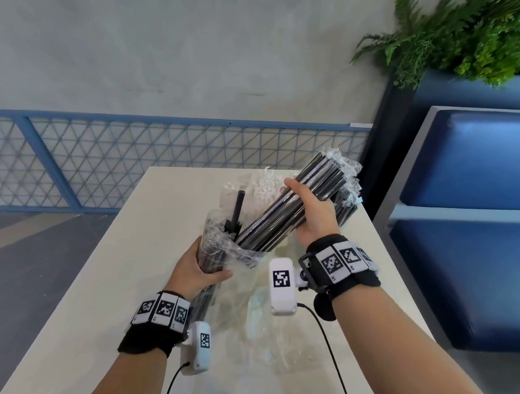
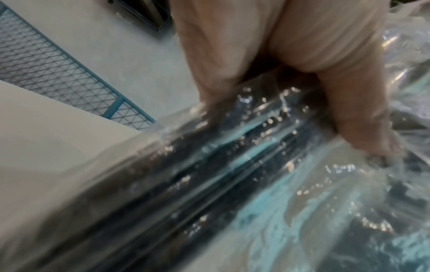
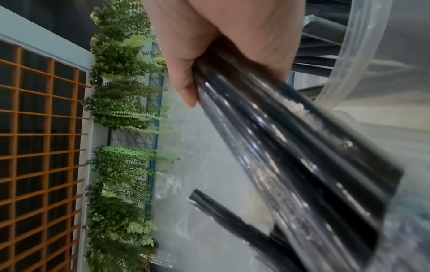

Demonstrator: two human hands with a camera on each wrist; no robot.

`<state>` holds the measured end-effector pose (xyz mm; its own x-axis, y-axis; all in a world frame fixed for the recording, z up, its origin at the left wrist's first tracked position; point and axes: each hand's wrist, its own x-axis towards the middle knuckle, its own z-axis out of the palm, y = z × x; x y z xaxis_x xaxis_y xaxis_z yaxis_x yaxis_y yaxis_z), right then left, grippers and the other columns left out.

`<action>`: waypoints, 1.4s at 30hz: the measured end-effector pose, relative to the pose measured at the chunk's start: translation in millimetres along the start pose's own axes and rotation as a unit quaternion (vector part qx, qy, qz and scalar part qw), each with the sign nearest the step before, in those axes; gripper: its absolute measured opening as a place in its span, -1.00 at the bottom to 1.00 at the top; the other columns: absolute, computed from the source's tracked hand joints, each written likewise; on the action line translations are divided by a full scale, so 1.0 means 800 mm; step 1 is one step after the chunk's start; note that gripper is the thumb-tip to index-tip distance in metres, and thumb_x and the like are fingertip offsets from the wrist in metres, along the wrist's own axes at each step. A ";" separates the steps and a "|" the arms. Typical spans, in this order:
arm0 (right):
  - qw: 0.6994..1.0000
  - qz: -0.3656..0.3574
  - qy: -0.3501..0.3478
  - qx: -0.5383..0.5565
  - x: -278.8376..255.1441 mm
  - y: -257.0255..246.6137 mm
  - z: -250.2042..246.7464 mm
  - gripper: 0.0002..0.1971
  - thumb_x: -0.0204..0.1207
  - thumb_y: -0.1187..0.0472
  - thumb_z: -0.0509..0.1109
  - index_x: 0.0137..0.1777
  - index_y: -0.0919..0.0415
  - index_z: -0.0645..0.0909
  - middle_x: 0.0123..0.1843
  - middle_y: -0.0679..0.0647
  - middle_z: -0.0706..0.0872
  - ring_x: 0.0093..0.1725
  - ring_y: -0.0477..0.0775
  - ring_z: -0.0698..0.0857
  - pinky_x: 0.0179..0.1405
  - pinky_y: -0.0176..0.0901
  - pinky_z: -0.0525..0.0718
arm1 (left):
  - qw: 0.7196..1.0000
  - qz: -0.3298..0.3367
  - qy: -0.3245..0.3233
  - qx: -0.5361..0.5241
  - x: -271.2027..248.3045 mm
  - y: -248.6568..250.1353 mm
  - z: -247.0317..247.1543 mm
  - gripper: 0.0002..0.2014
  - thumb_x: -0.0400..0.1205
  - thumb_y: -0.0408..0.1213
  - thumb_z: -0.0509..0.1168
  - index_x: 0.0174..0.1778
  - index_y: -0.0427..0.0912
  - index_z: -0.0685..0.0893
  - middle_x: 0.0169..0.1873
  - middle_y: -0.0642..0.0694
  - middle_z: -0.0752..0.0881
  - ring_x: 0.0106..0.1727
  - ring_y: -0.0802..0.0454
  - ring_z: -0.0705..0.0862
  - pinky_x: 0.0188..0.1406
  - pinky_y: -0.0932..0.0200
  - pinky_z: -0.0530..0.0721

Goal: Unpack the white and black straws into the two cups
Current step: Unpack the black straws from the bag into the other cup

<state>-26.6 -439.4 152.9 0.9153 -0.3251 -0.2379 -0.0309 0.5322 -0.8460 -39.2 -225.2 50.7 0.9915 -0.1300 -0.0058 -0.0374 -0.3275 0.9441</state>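
nearest the camera, both forearms reach in over the pale table [image 1: 100, 293], each wrist in a black band with square printed markers and a white camera unit on a cable. crumpled clear wrapping [image 1: 274, 334] lies on the table between the arms; its edges are hard to make out against the surface.

the left hand [image 1: 196, 269] is curled round a clear plastic bag [image 1: 219, 246] with a few black straws still inside, thumb across the front. in the left wrist view the bag [image 2: 256, 156] is blurred and glary, so the straws in it cannot be counted.

the right hand [image 1: 309, 212] grips a thick bundle of black straws [image 1: 307, 199], each in its own clear sleeve, slanting from the bag's mouth up to the far right; the palm hides the middle of the bundle. the right wrist view shows fingers [image 3: 186, 73] wrapped over the bundle [image 3: 302, 165].

farther off, a single black straw [image 1: 239, 207] stands upright in something clear whose outline is faint. just behind it white straws [image 1: 264, 185] show only by their frilled wrapper tops.
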 end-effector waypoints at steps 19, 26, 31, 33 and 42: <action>0.993 -0.072 0.036 0.090 -0.006 -0.064 -0.040 -0.64 0.47 0.27 0.44 0.24 0.39 0.60 -0.12 0.12 0.74 -0.12 0.06 0.77 -0.06 -0.04 0.78 | 0.999 0.001 0.037 -0.005 0.011 0.002 0.008 -0.42 0.29 -0.40 0.59 0.16 -0.01 0.51 -0.02 0.03 0.72 0.09 0.00 0.69 0.20 0.08 0.59; 0.973 -0.174 0.115 0.097 -0.005 -0.094 -0.038 -0.64 0.39 0.30 0.51 0.18 0.35 0.61 0.11 0.26 0.74 0.09 0.21 0.77 0.06 0.12 0.77 | 0.999 -0.006 0.049 -0.004 0.009 0.010 0.011 -0.41 0.32 -0.42 0.57 0.22 -0.09 0.52 0.03 -0.10 0.71 0.13 -0.07 0.67 0.23 0.08 0.57; 0.942 -0.293 0.165 0.018 0.003 -0.101 -0.033 -0.68 0.37 0.28 0.53 0.12 0.23 0.61 0.04 0.06 0.74 0.08 0.03 0.74 0.21 -0.06 0.69 | 0.999 -0.012 0.045 -0.015 0.010 0.013 0.013 -0.37 0.31 -0.39 0.58 0.28 -0.14 0.51 0.07 -0.12 0.71 0.17 -0.09 0.67 0.28 0.00 0.58; 0.933 -0.317 0.158 -0.057 0.006 -0.092 -0.031 -0.72 0.39 0.23 0.52 0.08 0.12 0.58 0.02 -0.04 0.71 0.04 -0.08 0.72 0.13 -0.27 0.68 | 0.999 -0.011 0.041 -0.016 0.011 0.014 0.016 -0.37 0.31 -0.38 0.58 0.28 -0.12 0.52 0.09 -0.12 0.71 0.18 -0.08 0.67 0.29 -0.03 0.59; 0.908 -0.241 0.119 -0.320 0.047 -0.029 -0.040 -0.66 0.38 0.17 0.53 0.11 0.27 0.60 0.07 0.21 0.75 0.08 0.20 0.71 0.08 -0.09 0.64 | 0.999 -0.007 0.026 -0.021 0.014 0.014 0.021 -0.42 0.31 -0.40 0.58 0.18 0.01 0.51 0.05 -0.06 0.72 0.16 -0.06 0.68 0.28 -0.05 0.60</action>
<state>-4.5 -489.1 148.0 0.7735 -0.6008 0.2018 0.0531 -0.2559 -0.9653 -31.0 -245.8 55.5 0.9971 -0.0763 -0.0032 -0.0191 -0.2891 0.9571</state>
